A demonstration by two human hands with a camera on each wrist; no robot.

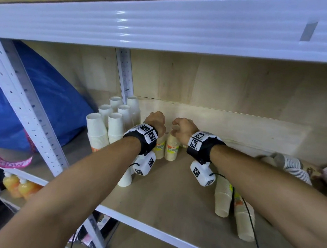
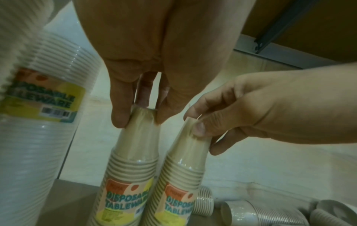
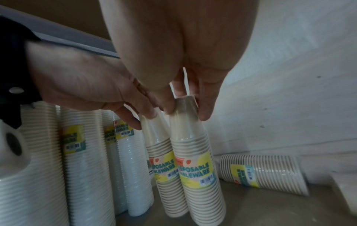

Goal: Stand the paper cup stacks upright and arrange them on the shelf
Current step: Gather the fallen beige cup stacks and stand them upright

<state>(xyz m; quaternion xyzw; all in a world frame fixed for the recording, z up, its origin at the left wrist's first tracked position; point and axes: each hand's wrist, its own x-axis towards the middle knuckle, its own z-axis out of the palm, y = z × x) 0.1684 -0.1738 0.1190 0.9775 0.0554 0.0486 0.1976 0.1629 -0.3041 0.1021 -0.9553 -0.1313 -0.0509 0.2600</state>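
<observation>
Two tan wrapped paper cup stacks stand upright side by side near the back of the wooden shelf (image 1: 164, 192). My left hand (image 2: 141, 117) pinches the top of the left tan stack (image 2: 131, 175). My right hand (image 3: 186, 110) pinches the top of the right tan stack (image 3: 197, 168), which leans slightly toward the other. In the head view both hands (image 1: 155, 122) (image 1: 180, 128) cover the stack tops (image 1: 172, 148). Several white cup stacks (image 1: 108, 124) stand upright at the back left.
More wrapped stacks lie on their sides: two tan ones (image 1: 223, 195) at the front right, one against the back wall (image 3: 260, 171), others at the far right (image 1: 293, 164). A white metal post (image 1: 31, 118) frames the left; the upper shelf (image 1: 150, 23) hangs overhead.
</observation>
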